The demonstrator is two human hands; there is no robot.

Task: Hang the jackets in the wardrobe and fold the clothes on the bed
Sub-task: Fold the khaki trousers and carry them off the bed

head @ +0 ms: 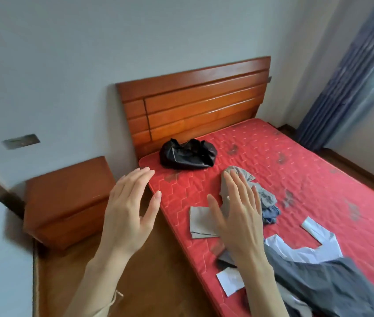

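Hovering over the red bed (pixel 295 179), left hand (pixel 128 213) and right hand (pixel 238 216) flat-fingered, grasping nothing, grey clothes (pixel 261 195) just beyond the right.

The person's raised right hand (pixel 238 213) covers the middle of the crumpled grey garment (pixel 259 193) and the right part of the flat folded beige cloth (pixel 200 223), so where the two meet cannot be told. The dark grey garment with white lining (pixel 318 277) on the red quilted mattress (pixel 295 179) runs off the bottom and right edges and is smeared by blur. The small blue cloth (pixel 271 215) is mostly tucked under the grey garment. The crumpled black shiny garment (pixel 188 154) by the wooden headboard (pixel 195 104) is too bunched to tell its type. The blue striped curtain (pixel 353 76) is cut by the right edge.
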